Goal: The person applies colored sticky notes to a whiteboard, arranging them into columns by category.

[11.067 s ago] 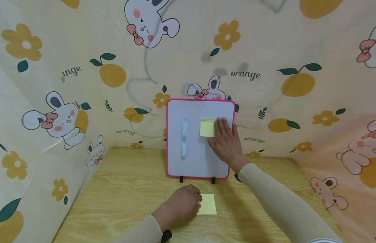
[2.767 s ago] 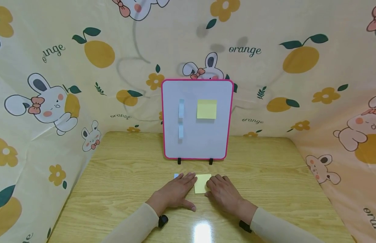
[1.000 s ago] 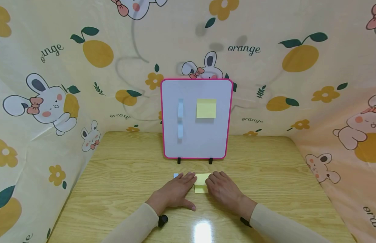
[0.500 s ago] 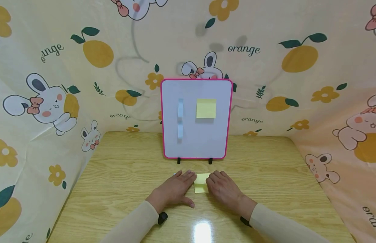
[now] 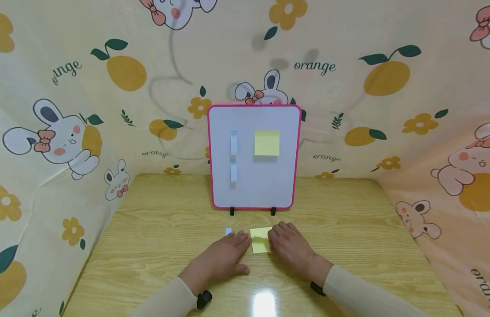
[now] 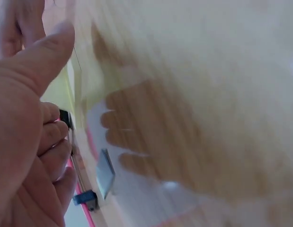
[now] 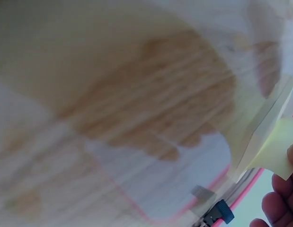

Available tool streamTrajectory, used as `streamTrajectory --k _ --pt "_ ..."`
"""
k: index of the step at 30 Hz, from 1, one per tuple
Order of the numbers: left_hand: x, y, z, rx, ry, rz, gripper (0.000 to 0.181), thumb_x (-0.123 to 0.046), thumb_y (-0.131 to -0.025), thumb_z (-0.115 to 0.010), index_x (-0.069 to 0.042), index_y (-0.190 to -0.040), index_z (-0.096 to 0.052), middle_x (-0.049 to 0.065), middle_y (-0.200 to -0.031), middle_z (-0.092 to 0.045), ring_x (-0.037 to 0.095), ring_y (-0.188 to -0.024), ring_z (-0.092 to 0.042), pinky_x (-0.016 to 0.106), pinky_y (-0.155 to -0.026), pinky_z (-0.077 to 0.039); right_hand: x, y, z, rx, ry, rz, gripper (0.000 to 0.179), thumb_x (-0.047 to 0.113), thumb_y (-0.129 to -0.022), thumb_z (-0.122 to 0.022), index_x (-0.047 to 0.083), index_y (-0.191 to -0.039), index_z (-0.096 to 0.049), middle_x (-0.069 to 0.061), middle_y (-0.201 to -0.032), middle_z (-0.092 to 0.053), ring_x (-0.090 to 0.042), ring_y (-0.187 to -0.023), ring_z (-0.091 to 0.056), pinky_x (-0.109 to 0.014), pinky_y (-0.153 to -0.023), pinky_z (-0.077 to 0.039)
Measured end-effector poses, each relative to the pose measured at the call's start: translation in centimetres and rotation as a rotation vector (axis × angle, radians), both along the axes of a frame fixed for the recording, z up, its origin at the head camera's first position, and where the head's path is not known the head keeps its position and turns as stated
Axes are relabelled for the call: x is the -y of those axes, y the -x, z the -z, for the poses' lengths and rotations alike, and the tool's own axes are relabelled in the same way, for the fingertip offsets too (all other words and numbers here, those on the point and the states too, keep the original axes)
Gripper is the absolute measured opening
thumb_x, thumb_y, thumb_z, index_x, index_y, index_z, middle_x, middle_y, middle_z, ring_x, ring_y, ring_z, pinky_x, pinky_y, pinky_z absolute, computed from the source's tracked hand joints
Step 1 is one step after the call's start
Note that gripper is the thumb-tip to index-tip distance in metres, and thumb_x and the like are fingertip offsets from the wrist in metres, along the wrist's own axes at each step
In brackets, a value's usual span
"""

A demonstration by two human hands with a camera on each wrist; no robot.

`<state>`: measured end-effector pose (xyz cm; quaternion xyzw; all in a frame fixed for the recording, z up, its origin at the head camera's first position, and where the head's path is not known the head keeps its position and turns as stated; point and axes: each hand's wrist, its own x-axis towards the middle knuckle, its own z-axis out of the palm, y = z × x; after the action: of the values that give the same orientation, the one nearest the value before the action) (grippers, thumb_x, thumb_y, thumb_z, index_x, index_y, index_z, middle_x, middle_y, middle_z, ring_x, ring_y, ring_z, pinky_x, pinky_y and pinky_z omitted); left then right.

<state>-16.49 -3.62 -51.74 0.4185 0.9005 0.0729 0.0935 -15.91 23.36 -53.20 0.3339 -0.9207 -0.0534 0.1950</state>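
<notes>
Pinched in my right hand (image 5: 294,251) is the edge of the top yellow sticky note (image 7: 279,149), partly lifted from its pad (image 7: 262,125) on the table. In the head view that yellow pad (image 5: 261,247) lies just left of the right hand's curled fingers. My left hand (image 5: 219,260) is beside the pad's left edge, fingers extended and palm down. Past its fingertips a small pad of blue sticky strips (image 5: 228,230) shows, partly covered. The left wrist view has the left hand (image 6: 23,132) with straight fingers, holding nothing.
A pink-rimmed whiteboard (image 5: 250,193) stands on black feet (image 5: 232,211) behind the hands. It bears one yellow sticky note (image 5: 267,143) and two blue strips, an upper strip (image 5: 234,142) and a lower strip (image 5: 233,172). A printed cloth (image 5: 157,44) encloses the wooden table (image 5: 161,220).
Earlier, the right hand pressed the yellow note on the whiteboard; it then came down to the pad and raised the top sheet's edge. Just now the left hand shifted left, off the pad.
</notes>
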Motion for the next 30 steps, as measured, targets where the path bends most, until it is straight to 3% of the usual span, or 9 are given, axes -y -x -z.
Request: streamTrajectory --k 5,9,17,22,30 --pt "-0.5 -1.5 -0.2 -0.024 0.020 0.038 0.078 -0.058 -0.104 -0.058 -0.007 -0.161 -0.044 0.008 -0.169 -0.040 0.022 -0.159 -0.033 0.037 -0.131 -0.030 0.1 0.0 -0.2 -0.004 0.025 0.017 0.020 0.016 -0.092 -0.073 0.012 -0.087 -0.054 0.000 -0.082 -0.055 -0.019 -0.078 -0.050 -0.029 -0.066 -0.040" --pt "-1.2 -2.1 0.1 -0.046 0.023 0.076 0.076 -0.059 -0.104 -0.056 -0.008 -0.160 -0.046 0.007 -0.168 -0.042 0.021 -0.158 -0.035 0.036 -0.130 -0.032 0.1 0.1 -0.1 -0.008 0.049 0.018 0.020 0.015 -0.091 -0.073 0.012 -0.086 -0.054 0.001 -0.081 -0.055 -0.018 -0.078 -0.049 -0.029 -0.065 -0.040" --pt "-1.7 -2.3 0.8 -0.077 0.040 0.083 0.079 -0.060 -0.103 -0.056 -0.009 -0.162 -0.042 0.008 -0.169 -0.040 0.022 -0.159 -0.034 0.035 -0.129 -0.033 -0.1 0.2 0.2 0.004 0.023 0.008 0.018 0.020 -0.091 -0.075 0.014 -0.091 -0.058 0.002 -0.085 -0.057 -0.019 -0.081 -0.050 -0.031 -0.070 -0.044" --pt "-1.6 -2.4 0.7 -0.098 0.032 0.099 0.078 -0.059 -0.104 -0.056 -0.007 -0.161 -0.043 0.010 -0.168 -0.041 0.023 -0.158 -0.035 0.035 -0.129 -0.034 -0.3 0.3 0.0 0.014 0.005 -0.024 0.017 0.018 -0.091 -0.073 0.015 -0.086 -0.057 0.003 -0.082 -0.054 -0.019 -0.081 -0.050 -0.032 -0.072 -0.044" --pt "-1.5 -2.4 0.8 -0.104 0.034 0.108 0.078 -0.060 -0.105 -0.055 -0.007 -0.160 -0.044 0.010 -0.168 -0.040 0.023 -0.158 -0.036 0.034 -0.129 -0.034 -0.4 1.6 -0.4 -0.079 -0.011 -0.035 0.019 0.018 -0.091 -0.073 0.012 -0.088 -0.055 -0.001 -0.081 -0.056 -0.022 -0.078 -0.051 -0.032 -0.069 -0.044"
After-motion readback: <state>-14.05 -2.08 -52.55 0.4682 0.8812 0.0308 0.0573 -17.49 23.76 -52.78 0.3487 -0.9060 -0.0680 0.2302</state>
